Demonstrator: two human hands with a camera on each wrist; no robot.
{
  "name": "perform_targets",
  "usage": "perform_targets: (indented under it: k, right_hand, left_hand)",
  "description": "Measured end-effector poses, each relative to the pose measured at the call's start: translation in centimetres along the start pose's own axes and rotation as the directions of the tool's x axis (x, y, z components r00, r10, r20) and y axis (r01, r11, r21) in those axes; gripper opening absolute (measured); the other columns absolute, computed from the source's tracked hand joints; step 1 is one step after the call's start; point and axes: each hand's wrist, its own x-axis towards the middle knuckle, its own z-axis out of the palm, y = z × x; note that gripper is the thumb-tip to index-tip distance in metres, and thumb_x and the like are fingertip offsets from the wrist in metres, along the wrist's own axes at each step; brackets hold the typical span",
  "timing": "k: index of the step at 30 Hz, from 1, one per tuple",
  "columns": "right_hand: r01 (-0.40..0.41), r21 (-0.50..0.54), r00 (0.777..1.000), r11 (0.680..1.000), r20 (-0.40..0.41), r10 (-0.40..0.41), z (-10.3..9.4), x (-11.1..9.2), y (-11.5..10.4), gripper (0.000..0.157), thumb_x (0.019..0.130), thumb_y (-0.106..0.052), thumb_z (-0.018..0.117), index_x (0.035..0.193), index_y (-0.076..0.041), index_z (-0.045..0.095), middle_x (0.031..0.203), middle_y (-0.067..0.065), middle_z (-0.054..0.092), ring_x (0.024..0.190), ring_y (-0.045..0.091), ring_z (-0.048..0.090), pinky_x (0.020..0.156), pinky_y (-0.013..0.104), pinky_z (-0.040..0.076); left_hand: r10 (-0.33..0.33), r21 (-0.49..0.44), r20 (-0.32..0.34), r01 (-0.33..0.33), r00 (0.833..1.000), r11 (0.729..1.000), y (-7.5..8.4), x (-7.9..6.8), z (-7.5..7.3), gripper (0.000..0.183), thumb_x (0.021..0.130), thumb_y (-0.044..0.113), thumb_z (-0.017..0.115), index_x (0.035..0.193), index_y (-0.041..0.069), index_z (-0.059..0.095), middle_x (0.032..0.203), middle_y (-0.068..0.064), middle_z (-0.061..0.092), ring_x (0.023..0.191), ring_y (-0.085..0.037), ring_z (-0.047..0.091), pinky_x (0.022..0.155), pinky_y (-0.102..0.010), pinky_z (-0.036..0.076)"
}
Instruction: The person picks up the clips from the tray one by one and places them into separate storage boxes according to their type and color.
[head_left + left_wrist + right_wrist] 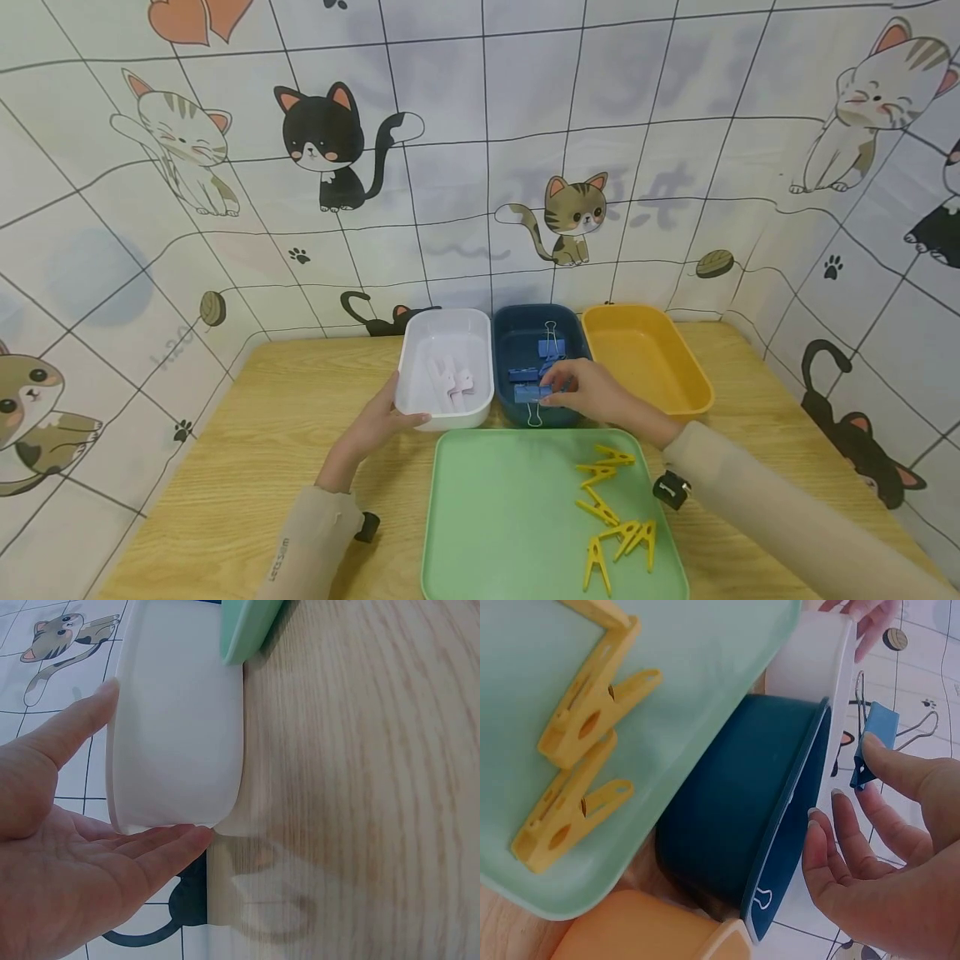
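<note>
My right hand [592, 393] pinches a blue binder clip [881, 727] between thumb and fingers, its wire handles standing out on both sides. It is over the dark blue bin [504, 329], where several more blue binder clips [551, 348] lie. My left hand [381, 417] rests against the near left corner of a white bin [407, 367]. In the left wrist view its thumb touches the rim, and its straight fingers lie along the side wall. Pale clips [453, 383] lie inside the white bin.
A green tray [502, 517] stands in front of the bins, with several yellow clothespins [596, 565] along its right side. To the right of the dark blue bin is a yellow bin [648, 358]. Behind the wooden table [315, 383] hangs a cat-patterned cloth [450, 108].
</note>
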Motion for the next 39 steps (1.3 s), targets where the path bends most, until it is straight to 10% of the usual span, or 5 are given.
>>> perform_targets:
  k: [39]
  right_hand:
    - [-0.118,-0.073,0.992,0.990,-0.044,0.115,-1.6,3.7,2.1,0.022,0.087,-0.014,0.077,0.102,0.000,0.069,0.091,0.012,0.068,0.081,0.025,0.061,0.068,0.034,0.053]
  left_hand:
    - [-0.016,0.048,-0.031,0.017,0.999,0.999,-3.3,1.2,-0.2,0.097,0.088,0.011,0.075,0.159,0.008,0.010,0.156,-0.025,0.029,0.138,-0.043,0.035,0.111,-0.060,0.029]
